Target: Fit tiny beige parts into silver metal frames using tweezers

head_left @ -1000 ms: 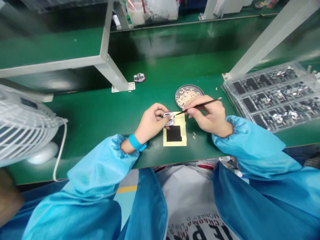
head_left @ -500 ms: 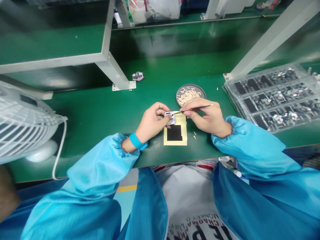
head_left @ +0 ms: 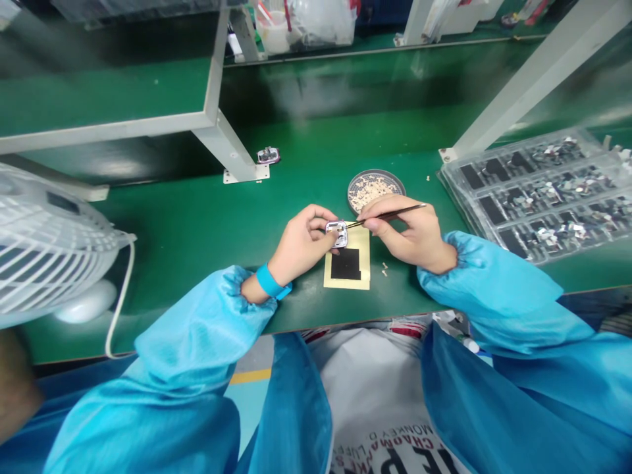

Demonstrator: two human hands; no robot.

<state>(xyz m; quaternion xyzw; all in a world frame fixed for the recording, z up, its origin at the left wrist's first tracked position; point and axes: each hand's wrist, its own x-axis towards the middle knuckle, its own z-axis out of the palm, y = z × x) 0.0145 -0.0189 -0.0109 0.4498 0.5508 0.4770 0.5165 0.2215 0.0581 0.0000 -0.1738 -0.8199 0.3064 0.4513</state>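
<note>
Green workbench (head_left: 162,227) below, right hand's (head_left: 409,234) tweezers (head_left: 390,216) now flatter, touching the frame (head_left: 336,234).

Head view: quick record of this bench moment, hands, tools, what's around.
left hand: holds a small metal frame
right hand: holds slim tweezers, tip at the frame
under hands: tan card with black patch
nearby: round tray of small beige parts; clear compartment tray of dark pads and metal pieces
surroundings: green bench; white desk fan at left
</note>
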